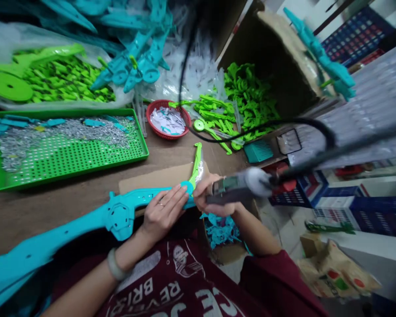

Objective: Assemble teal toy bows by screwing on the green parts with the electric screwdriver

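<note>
1. Head view, left hand: the blue part point(120, 215) is being pressed from above by the left hand point(165, 209), fingers straight and closed on nothing, near the base of the green arm point(196, 165); presumably the joint is being steadied.
2. Head view, right hand: a blurred tool point(234, 189) is being gripped in the curled right hand point(206, 193), just beside that joint, seemingly so it can be directed there. Its tip is being hidden; contact cannot be told.
3. Head view, lie: the blue part is being held across the near edge of the card point(152, 176), probably used as padding. Its long end is being cut off by the frame, on the left hand's outer side; the other end is being held close to the right hand.
4. Head view, supplies: the tray point(86, 174) and basket point(168, 135) are being stationed beyond the hands, likely for easy reach.
</note>
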Action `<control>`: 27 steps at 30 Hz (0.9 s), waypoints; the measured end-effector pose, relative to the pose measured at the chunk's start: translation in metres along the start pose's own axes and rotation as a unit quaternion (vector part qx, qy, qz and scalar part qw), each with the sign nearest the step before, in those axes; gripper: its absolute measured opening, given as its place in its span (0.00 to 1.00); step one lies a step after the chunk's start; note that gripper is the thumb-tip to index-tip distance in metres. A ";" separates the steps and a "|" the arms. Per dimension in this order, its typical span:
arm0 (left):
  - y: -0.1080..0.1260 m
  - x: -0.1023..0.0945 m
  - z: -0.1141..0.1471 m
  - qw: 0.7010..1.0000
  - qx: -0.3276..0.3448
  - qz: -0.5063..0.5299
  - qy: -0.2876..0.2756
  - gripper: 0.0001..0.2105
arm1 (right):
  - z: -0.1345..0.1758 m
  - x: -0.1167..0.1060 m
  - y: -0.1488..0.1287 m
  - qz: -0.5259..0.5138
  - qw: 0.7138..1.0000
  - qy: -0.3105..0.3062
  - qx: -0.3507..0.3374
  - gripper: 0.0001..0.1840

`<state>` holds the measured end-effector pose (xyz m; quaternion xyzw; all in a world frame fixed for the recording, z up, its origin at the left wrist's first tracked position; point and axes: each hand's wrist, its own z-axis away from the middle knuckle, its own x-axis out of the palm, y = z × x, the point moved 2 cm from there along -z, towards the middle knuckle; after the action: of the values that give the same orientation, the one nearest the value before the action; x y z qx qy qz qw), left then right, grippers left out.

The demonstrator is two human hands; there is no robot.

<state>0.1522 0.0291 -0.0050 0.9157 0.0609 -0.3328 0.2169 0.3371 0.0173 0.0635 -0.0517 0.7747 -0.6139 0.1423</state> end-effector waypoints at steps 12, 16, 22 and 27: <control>0.047 0.011 0.012 0.571 -0.606 0.554 0.007 0.14 | -0.115 0.011 -0.031 0.115 0.983 -0.144 -0.021 0.22; 0.046 0.018 -0.003 0.349 -0.723 0.580 0.138 0.10 | -0.039 -0.035 -0.020 0.384 0.888 -0.245 0.067 0.24; 0.071 0.001 0.013 0.409 -0.735 0.536 0.069 0.20 | 0.045 -0.037 -0.006 0.526 0.822 -0.219 0.004 0.26; 0.074 -0.001 0.010 0.445 -0.728 0.516 0.078 0.24 | 0.055 -0.025 0.013 0.536 0.818 -0.179 -0.108 0.28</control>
<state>0.1649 -0.0420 0.0154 0.3068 -0.1867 0.0793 0.9299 0.3781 -0.0244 0.0437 0.2480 0.7017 -0.3330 0.5789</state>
